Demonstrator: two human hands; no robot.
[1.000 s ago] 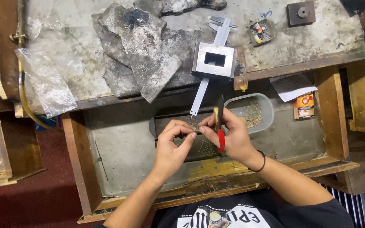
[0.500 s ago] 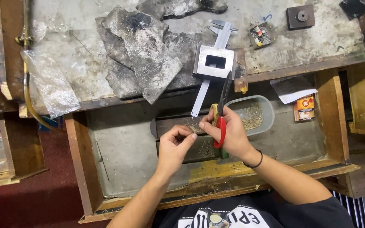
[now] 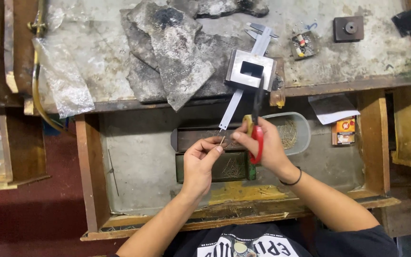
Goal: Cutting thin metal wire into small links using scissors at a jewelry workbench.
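L hand (image 3: 200,162) fingers pinch thin wire (image 3: 221,141); R hand (image 3: 262,143) grips red pliers (image 3: 257,138) over drawer (image 3: 139,157).

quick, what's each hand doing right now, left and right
Left hand: fingers pinched shut on a thin wire piece.
Right hand: closed around red-handled pliers, its fingertips also at the wire piece.

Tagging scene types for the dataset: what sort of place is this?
Probably a small metalworking or jeweller's bench: a scarred grey worktop with a steel vernier caliper, an open wooden drawer beneath it, and red-handled pliers in the right hand beside a thin wire piece.
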